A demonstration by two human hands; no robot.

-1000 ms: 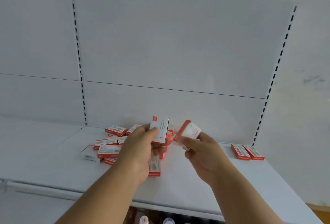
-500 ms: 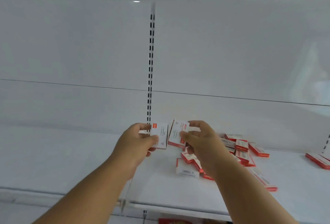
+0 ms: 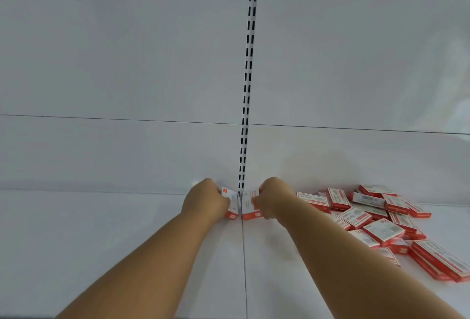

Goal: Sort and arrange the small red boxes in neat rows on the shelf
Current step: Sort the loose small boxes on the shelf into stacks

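Note:
My left hand [image 3: 206,200] grips a small red and white box [image 3: 231,203], held down on the white shelf [image 3: 127,237] against the back wall. My right hand [image 3: 273,196] grips a second red and white box [image 3: 250,205] right beside it. The two boxes stand side by side, touching at the seam between two shelf panels. A loose pile of several red boxes [image 3: 376,222] lies on the shelf to the right of my right arm.
A slotted upright rail [image 3: 246,89] runs up the white back wall directly above the two boxes. The shelf seam [image 3: 244,267] runs toward me between my arms. Bare white shelf stretches to the left of my left arm.
Both hands have moved forward and down from mid-air to the back of the shelf, bringing the two boxes onto the surface. The view has shifted left, so the pile now lies at right.

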